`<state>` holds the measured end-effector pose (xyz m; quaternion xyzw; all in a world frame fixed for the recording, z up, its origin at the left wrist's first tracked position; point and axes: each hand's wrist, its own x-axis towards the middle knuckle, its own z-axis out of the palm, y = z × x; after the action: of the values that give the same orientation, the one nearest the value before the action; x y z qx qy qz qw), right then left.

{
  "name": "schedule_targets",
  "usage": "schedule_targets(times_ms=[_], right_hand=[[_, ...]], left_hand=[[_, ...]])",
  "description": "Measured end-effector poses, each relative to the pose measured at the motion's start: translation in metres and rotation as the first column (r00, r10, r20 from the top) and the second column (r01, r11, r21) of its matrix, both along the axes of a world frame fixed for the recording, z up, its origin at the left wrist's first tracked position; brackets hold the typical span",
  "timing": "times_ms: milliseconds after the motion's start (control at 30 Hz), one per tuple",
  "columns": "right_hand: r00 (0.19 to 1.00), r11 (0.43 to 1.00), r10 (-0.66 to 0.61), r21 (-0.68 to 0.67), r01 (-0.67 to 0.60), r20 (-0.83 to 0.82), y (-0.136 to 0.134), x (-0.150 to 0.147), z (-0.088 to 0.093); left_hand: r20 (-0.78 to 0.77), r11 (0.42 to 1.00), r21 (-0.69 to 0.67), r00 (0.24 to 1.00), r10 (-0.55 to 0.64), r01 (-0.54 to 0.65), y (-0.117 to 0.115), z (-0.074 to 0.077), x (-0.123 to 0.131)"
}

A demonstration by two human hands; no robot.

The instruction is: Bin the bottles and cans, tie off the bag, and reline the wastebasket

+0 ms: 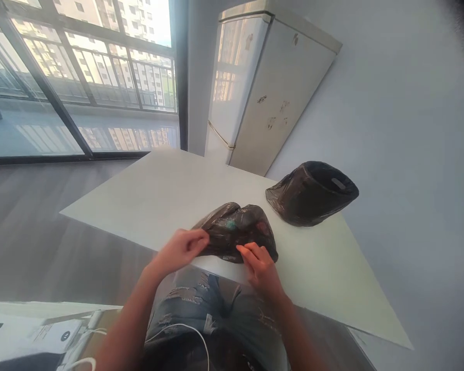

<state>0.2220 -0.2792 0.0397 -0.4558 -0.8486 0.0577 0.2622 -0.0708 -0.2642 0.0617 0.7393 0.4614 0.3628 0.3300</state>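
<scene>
A crumpled black plastic bag [237,229] with something coloured inside lies at the near edge of the white table [158,201]. My left hand [181,250] pinches the bag's left edge with closed fingers. My right hand [261,265] grips the bag's near right edge, fingers curled on the plastic. A second black plastic bag [311,193], fuller and with a cut-out handle, rests on the table behind and to the right, apart from both hands.
A white fridge [263,87] stands against the wall behind the table. Large windows [81,82] fill the left side. My knees in ripped jeans [216,309] sit under the table edge, with a white cable [193,335] across them. Papers lie at lower left [42,335].
</scene>
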Motion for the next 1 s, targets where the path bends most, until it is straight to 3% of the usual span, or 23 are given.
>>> schedule_targets(times_ms=[33, 100, 267, 400, 600, 667, 733, 767, 800, 900, 933, 1000], right_hand=[[1.0, 0.999, 0.018, -0.026, -0.019, -0.016, -0.003, 0.002, 0.0], [1.0, 0.997, 0.02, -0.069, -0.021, -0.015, -0.011, 0.008, 0.0], [0.953, 0.975, -0.199, -0.055, 0.216, 0.228, -0.025, 0.032, -0.002], [0.874, 0.933, -0.333, -0.011, 0.36, 0.354, -0.026, 0.053, -0.002], [0.846, 0.866, -0.481, -0.023, 0.499, 0.229, -0.015, 0.06, 0.016], [0.877, 0.895, -0.431, -0.025, 0.446, 0.211, -0.006, 0.052, 0.022], [0.934, 0.958, -0.279, -0.006, 0.287, 0.223, 0.006, 0.042, 0.024], [0.955, 0.982, -0.182, -0.001, 0.188, 0.233, 0.013, 0.036, 0.025], [0.968, 0.996, -0.082, -0.005, 0.085, 0.237, 0.018, 0.03, 0.025], [0.973, 0.988, 0.152, -0.054, -0.144, 0.177, 0.03, 0.018, 0.024], [0.972, 0.983, 0.177, -0.069, -0.168, 0.156, 0.031, 0.016, 0.024], [0.975, 0.986, 0.145, -0.101, -0.13, 0.169, 0.032, 0.014, 0.025]], left_hand=[[-0.104, 0.992, -0.045, 0.987, -0.121, 0.117, 0.0, -0.001, 0.003], [-0.236, 0.982, -0.077, 0.953, -0.189, 0.175, 0.001, -0.006, 0.006], [-0.39, 0.998, -0.006, 0.919, 0.055, -0.062, 0.007, -0.016, -0.004], [-0.407, 0.977, 0.1, 0.888, 0.214, -0.19, 0.008, 0.003, -0.015], [-0.348, 0.947, 0.284, 0.903, 0.25, -0.152, 0.015, 0.038, 0.002], [-0.182, 0.868, 0.414, 0.91, 0.374, -0.274, 0.013, 0.043, 0.018], [0.023, 0.708, 0.551, 0.857, 0.515, -0.441, 0.005, 0.043, 0.037], [0.077, 0.653, 0.601, 0.846, 0.527, -0.461, 0.001, 0.041, 0.047], [0.065, 0.648, 0.64, 0.869, 0.49, -0.413, -0.004, 0.037, 0.056], [-0.225, 0.821, 0.567, 0.947, 0.229, -0.064, -0.01, 0.018, 0.075], [-0.301, 0.863, 0.505, 0.933, 0.199, -0.021, -0.008, 0.011, 0.077], [-0.368, 0.901, 0.428, 0.895, 0.253, -0.079, -0.001, -0.002, 0.074]])
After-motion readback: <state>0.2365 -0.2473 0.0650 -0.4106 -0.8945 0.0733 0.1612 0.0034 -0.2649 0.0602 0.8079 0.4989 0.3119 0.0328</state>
